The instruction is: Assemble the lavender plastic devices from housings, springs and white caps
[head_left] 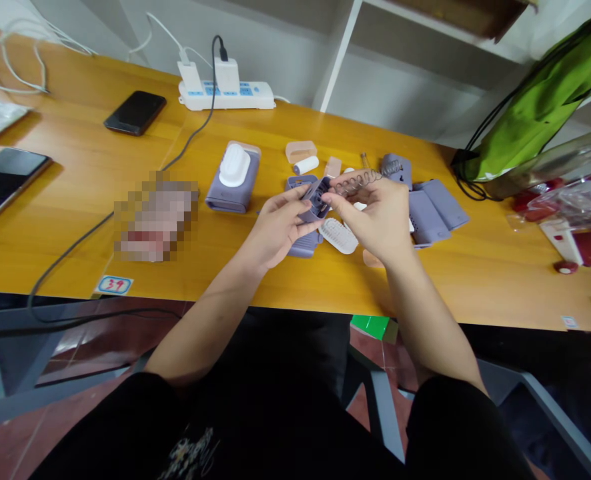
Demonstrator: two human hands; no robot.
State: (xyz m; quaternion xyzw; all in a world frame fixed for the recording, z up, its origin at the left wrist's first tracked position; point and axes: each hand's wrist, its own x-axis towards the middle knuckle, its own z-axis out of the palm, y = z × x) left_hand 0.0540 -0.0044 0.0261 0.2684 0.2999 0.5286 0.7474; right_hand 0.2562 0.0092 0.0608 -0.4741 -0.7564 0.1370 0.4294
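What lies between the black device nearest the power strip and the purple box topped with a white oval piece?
A dark cable crosses there, in the head view.

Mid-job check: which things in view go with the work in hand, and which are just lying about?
Seem part of the work:
purple housing, held in the left hand
coiled wire, at the right hand
white slotted piece
purple panels

Seem just lying about:
black phone near the power strip
green bag
number label
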